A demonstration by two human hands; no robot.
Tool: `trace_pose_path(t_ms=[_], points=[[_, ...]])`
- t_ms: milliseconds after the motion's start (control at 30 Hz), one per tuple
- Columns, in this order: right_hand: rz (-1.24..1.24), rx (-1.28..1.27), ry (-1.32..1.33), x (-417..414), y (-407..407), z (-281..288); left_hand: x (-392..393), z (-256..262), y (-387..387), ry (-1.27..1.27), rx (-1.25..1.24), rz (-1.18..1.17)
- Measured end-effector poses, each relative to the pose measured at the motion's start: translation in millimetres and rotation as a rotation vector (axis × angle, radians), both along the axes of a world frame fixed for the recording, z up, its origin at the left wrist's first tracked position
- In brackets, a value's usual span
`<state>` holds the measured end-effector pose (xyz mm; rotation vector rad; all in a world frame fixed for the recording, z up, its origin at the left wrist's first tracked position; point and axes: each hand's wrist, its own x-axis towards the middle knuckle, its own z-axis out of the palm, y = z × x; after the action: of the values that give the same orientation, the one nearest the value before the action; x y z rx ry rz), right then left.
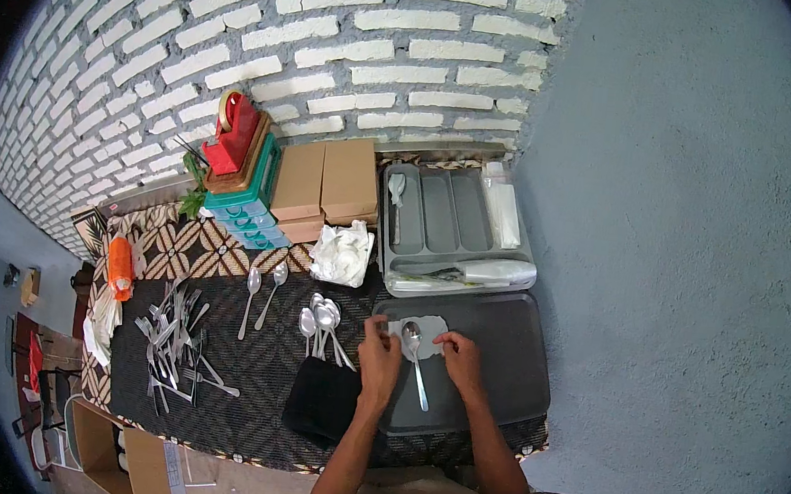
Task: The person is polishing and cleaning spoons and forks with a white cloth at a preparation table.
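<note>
A metal spoon [416, 363] lies on a white tissue [428, 327] on a dark grey tray [505, 372]. Its bowl rests on the tissue, and the handle extends towards me over the bare tray. My right hand [463, 365] pinches the tissue's right edge. At the opposite side, my left hand [379, 361] has its fingers apart, close to the tissue's left edge; whether they touch it is unclear. Beside my left wrist is a black cloth pouch [320, 400], with several spoons [324, 317] at its far end, bowls outward. Their handle ends are partly hidden.
A loose heap of forks [176, 340] covers the left part; two spoons [251, 302] lie nearer the middle. Behind stand crumpled white tissues [342, 252], cardboard boxes [327, 180], a teal drawer unit [245, 215] and a grey cutlery organizer [438, 212]. A wall [650, 271] borders the right.
</note>
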<state>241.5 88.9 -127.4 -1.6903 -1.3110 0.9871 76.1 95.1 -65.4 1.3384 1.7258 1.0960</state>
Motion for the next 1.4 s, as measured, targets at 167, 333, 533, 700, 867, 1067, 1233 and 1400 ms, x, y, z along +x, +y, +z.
trace_pose_path(t_ms=[167,333,533,700,867,1067,1233,1400], points=[[0.121,-0.049,0.054,-2.1,1.9,13.1,24.8,-9.9,10.5,-0.129,-0.099,-0.143],[0.135,-0.046,0.011,-2.9,7.4,10.3,32.2,-36.3,17.6,-0.204,-0.038,-0.199],[0.025,-0.068,-0.014,-0.8,8.3,6.3,12.2,-32.2,13.4,0.136,0.138,-0.248],[-0.038,-0.017,-0.076,-0.7,10.2,-11.1,11.8,-31.6,9.5,0.443,0.154,-0.427],[-0.153,0.058,-0.058,0.0,5.8,-9.9,13.9,-41.0,9.1,0.435,0.155,-0.430],[0.067,0.144,-0.084,3.2,1.2,7.7,13.0,-39.8,12.3,0.511,0.093,-0.473],[-0.025,0.134,-0.161,-5.6,1.4,1.7,16.0,-39.1,12.9,0.505,0.079,-0.479],[-0.066,0.051,-0.175,-16.4,0.1,18.6,15.3,-38.1,10.4,0.523,0.080,-0.465]])
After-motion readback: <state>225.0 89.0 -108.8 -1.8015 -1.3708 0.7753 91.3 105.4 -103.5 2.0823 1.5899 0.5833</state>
